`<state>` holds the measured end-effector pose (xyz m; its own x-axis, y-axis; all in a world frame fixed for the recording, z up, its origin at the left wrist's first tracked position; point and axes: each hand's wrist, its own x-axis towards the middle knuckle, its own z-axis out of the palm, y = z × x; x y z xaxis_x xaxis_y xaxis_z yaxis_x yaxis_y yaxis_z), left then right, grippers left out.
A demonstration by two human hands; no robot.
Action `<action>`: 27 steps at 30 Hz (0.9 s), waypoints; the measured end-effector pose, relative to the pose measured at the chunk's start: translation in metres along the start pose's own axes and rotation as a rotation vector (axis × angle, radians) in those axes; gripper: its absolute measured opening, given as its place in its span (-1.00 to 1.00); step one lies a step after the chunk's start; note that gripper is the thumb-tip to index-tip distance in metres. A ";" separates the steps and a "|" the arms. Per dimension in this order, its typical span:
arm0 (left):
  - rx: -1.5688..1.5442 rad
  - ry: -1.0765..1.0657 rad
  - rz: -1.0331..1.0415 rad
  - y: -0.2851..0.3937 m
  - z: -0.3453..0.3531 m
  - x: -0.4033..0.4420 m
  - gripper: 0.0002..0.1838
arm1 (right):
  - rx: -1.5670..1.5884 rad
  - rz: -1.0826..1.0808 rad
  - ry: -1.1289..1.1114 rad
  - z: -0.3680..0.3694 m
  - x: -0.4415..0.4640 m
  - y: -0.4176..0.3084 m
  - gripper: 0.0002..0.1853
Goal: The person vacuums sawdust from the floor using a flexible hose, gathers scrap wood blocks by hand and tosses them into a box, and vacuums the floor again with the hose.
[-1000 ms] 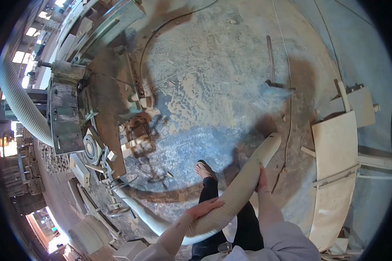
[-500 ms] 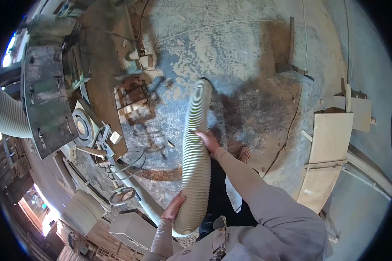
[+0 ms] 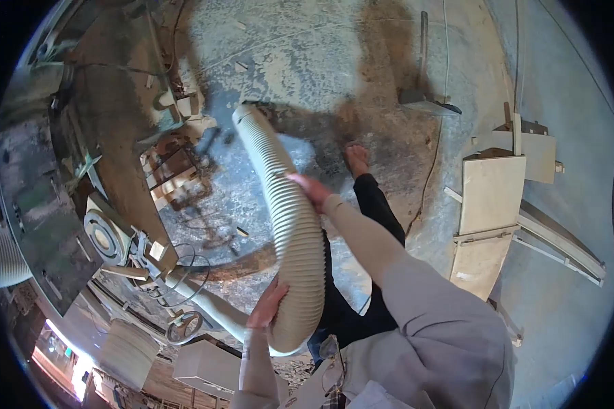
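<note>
A thick, cream-coloured ribbed flexible hose (image 3: 280, 198) runs from near my body up and away over the floor, its far end tilted to the left. My right hand (image 3: 310, 191) grips the hose around its middle from the right side. Lower down, my left hand (image 3: 267, 303) holds its left side near my waist, with the fingers partly hidden by the hose. The near end bends down close to my body, where I cannot see all of it. Glasses (image 3: 332, 365) hang at the front of my shirt.
A machine with a dark metal table (image 3: 41, 204) and a handwheel (image 3: 184, 328) stands at the left. Wood scraps and sawdust lie on the worn floor (image 3: 286, 61). A long-handled dustpan (image 3: 426, 102) stands at the upper right. Pale wooden panels (image 3: 492, 194) are at the right.
The hose's far end has swung to the left, with both hands still on it. My foot and dark trouser leg now show further forward, and the whole view has shifted.
</note>
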<state>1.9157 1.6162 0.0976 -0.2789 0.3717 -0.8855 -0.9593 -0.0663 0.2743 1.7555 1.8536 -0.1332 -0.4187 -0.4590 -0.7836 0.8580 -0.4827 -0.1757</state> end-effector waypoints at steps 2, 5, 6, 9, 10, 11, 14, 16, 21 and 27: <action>-0.012 -0.052 -0.049 0.010 0.027 0.029 -0.16 | 0.066 -0.099 0.139 -0.036 -0.041 -0.034 -0.50; 0.046 -0.129 -0.131 0.030 0.083 0.061 -0.12 | 0.259 -0.112 0.222 -0.125 -0.093 -0.057 -0.44; 0.110 -0.147 -0.158 0.037 0.103 0.070 -0.09 | 0.265 -0.146 0.284 -0.153 -0.116 -0.061 -0.42; 0.229 -0.229 -0.166 0.065 0.159 0.098 -0.07 | 0.343 -0.286 0.428 -0.195 -0.191 -0.073 -0.39; 0.289 -0.269 -0.171 0.070 0.174 0.103 -0.05 | 0.373 -0.313 0.442 -0.213 -0.210 -0.072 -0.39; 0.336 -0.272 -0.202 0.064 0.184 0.114 0.00 | 0.400 -0.339 0.456 -0.229 -0.225 -0.072 -0.39; 0.423 -0.289 -0.295 0.073 0.209 0.134 -0.03 | 0.456 -0.323 0.552 -0.236 -0.249 -0.089 -0.37; 0.364 -0.225 -0.226 0.069 0.207 0.136 -0.02 | 0.396 -0.327 0.484 -0.226 -0.228 -0.111 -0.34; 0.121 -0.061 -0.147 0.085 0.164 0.110 -0.09 | 0.312 -0.258 0.351 -0.169 -0.137 -0.132 -0.34; -0.246 0.105 -0.067 0.097 0.109 0.082 0.04 | 0.000 -0.185 0.258 -0.062 -0.005 -0.148 -0.27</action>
<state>1.8044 1.7413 0.0921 -0.2052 0.2859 -0.9360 -0.9538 -0.2727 0.1258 1.6488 1.9736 -0.1402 -0.4784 -0.1594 -0.8635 0.7741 -0.5407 -0.3291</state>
